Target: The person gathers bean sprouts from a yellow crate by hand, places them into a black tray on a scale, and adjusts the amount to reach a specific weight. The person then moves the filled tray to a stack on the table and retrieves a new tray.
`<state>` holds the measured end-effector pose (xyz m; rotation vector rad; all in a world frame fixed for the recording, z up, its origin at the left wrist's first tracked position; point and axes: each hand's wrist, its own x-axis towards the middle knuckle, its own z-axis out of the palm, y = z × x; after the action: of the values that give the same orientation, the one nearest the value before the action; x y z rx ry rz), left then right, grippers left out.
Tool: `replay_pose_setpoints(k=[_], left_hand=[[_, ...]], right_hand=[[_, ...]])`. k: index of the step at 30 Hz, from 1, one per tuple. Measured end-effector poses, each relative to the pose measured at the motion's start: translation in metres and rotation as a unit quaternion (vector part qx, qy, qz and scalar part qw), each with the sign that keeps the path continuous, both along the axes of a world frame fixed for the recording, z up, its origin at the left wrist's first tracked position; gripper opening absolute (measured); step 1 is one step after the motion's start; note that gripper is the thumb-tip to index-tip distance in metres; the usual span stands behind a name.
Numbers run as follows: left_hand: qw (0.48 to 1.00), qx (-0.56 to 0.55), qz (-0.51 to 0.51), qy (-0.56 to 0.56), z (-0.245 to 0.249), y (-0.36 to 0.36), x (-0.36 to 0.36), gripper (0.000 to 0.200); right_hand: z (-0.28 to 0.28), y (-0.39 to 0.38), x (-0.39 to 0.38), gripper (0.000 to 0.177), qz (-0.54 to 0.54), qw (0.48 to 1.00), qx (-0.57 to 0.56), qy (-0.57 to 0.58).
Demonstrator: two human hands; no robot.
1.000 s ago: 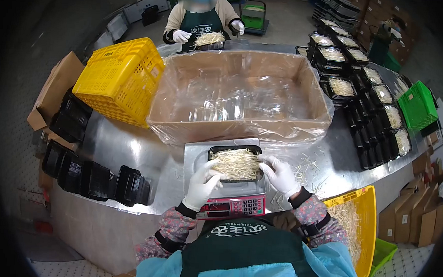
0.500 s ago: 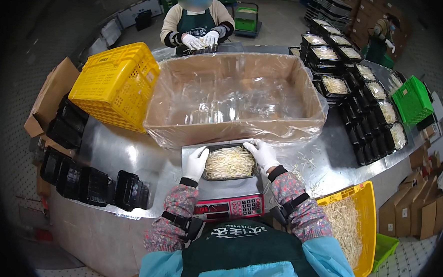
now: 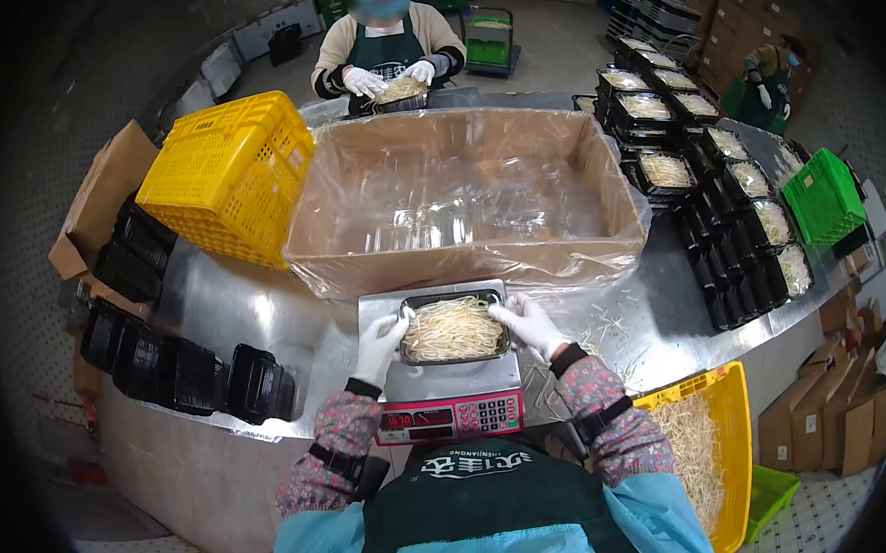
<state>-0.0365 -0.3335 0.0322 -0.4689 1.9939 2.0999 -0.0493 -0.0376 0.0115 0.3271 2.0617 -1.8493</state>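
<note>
A black plastic tray filled with bean sprouts [image 3: 453, 329] is over the metal plate of a weighing scale [image 3: 373, 316]. Wearing a white glove, my left hand [image 3: 381, 345] grips the tray's left end, fingers curled at the rim. At the opposite end my right hand [image 3: 529, 324], gloved too, pinches the right rim between thumb and fingers. The scale's red front panel [image 3: 451, 415], with lit digits and a keypad, faces me just below the tray.
Beyond the scale stands a large plastic-lined carton [image 3: 383, 270] holding clear lids. Yellow crates [image 3: 223, 180], empty black trays [image 3: 196, 372] and stacked filled trays [image 3: 664, 170] surround it. Loose sprouts fill a yellow basket [image 3: 689, 450]. A co-worker [image 3: 390, 48] handles another tray across the table.
The tray has shifted slightly left, and my hands have moved lower on its ends. The lit digits differ. Across the table, the co-worker's hands have shifted, showing more of their sprouts.
</note>
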Motion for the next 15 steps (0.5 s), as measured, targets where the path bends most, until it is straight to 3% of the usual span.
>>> replay_pose_setpoints(k=[1, 2, 5, 9, 12, 15], left_hand=[[0.999, 0.016, -0.034, -0.032, -0.003, -0.007, 0.009, 0.038], [0.995, 0.032, -0.068, -0.064, -0.009, -0.015, 0.021, 0.040], [0.980, 0.182, -0.038, -0.072, -0.022, -0.005, 0.046, 0.030], [0.970, 0.242, 0.016, -0.021, -0.021, 0.012, 0.045, 0.019], [0.975, 0.220, -0.003, 0.010, -0.007, 0.016, 0.034, 0.016], [0.990, 0.135, -0.040, 0.012, 0.023, 0.022, 0.029, 0.016]], right_hand=[[0.017, 0.005, 0.015, 0.058, 0.046, 0.998, 0.002, -0.039], [0.018, 0.011, 0.024, 0.051, 0.093, 0.993, -0.029, -0.067], [-0.015, 0.009, 0.043, 0.031, 0.043, 0.972, -0.213, -0.085], [-0.008, 0.003, 0.046, 0.027, -0.031, 0.952, -0.301, -0.045], [0.006, 0.007, 0.050, 0.028, -0.038, 0.951, -0.306, -0.028], [0.028, 0.039, 0.043, 0.026, 0.102, 0.989, -0.103, -0.041]])
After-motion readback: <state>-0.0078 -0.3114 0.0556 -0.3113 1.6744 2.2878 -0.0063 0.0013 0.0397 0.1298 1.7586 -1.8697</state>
